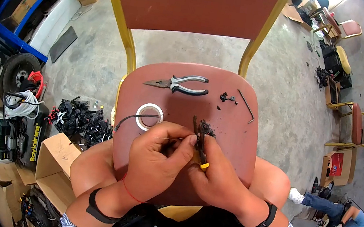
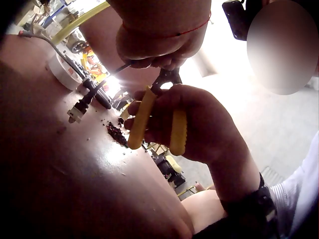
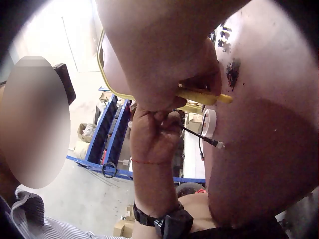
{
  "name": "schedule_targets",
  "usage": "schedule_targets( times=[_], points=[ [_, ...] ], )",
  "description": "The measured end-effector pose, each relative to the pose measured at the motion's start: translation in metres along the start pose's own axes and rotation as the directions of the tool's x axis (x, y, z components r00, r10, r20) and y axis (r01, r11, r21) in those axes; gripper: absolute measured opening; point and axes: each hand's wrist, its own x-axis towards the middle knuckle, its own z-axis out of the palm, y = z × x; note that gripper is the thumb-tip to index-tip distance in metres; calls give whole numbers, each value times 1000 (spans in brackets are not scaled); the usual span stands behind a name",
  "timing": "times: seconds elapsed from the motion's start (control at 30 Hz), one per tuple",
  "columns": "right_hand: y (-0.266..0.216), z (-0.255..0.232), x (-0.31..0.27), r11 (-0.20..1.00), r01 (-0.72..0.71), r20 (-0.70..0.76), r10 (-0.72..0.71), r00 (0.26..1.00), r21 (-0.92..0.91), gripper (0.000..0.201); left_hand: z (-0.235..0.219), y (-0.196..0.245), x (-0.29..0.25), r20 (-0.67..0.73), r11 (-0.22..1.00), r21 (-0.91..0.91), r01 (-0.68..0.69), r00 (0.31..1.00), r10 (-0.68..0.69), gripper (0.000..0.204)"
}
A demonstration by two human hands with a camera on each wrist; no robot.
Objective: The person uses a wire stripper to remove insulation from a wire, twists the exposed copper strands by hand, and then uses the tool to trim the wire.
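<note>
My left hand (image 1: 155, 156) pinches a dark cable (image 3: 192, 132) between thumb and fingers; its free end carries a pale plug (image 2: 75, 114) hanging below the hand. A thin strand (image 1: 171, 139) shows at these fingertips. In my right hand (image 1: 222, 176) are yellow-handled cutters (image 2: 142, 119), their dark jaws pointing away from me beside the left thumb tip. The left wrist view shows the handles spread apart, with fingers round them. Both hands meet above the red chair seat (image 1: 133, 148), near a heap of black scraps (image 1: 207, 128).
On the seat lie long-nose pliers (image 1: 169, 84), a white tape roll (image 1: 139, 116) with a grey cable (image 1: 128, 118) across it, small black pieces (image 1: 225, 97) and a hex key (image 1: 246, 107). A cable pile (image 1: 80, 118) and open carton (image 1: 54, 156) stand left. Another person (image 1: 347, 222) sits at right.
</note>
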Motion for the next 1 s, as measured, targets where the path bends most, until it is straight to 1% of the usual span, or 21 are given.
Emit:
schedule_targets(
  times=[0.27, 0.37, 0.47, 0.57, 0.67, 0.77, 0.87, 0.97, 1.0],
  points=[
    [5, 1, 1, 996, 73, -27, -74, 997, -46, 46, 1, 1, 0, -10, 1000, -23, -9, 1000, 9, 10],
    [7, 1, 2, 999, 33, -5, -34, 999, -40, 42, -1, 0, 0, -3, 1000, 4, -14, 1000, 14, 11],
    [5, 0, 2, 997, 63, -9, -63, 998, -45, 40, -1, -4, 0, -3, 1000, 6, -27, 1000, 27, 11],
    [6, 2, 2, 998, 53, -35, -55, 998, -33, 38, 0, -3, 0, -14, 998, 8, -59, 998, 59, 11],
    [5, -1, 3, 997, 60, -10, -61, 998, -51, 35, -2, -1, 1, -10, 996, 39, -84, 996, 84, 11],
    [-2, -7, 2, 998, -11, 41, 14, 999, -63, 33, -2, 1, 1, -9, 992, 70, -105, 994, 106, 11],
    [-8, -9, 4, 994, -48, 42, 53, 998, -93, 32, -3, 4, 1, -11, 990, 87, -113, 993, 114, 11],
    [-6, -6, 4, 994, -6, 3, 6, 1000, -112, 33, -4, 3, 1, -8, 991, 80, -107, 994, 108, 11],
    [-4, -5, 4, 994, -2, 10, 4, 1000, -108, 35, -4, 2, 1, -6, 992, 76, -104, 994, 105, 11]
  ],
)
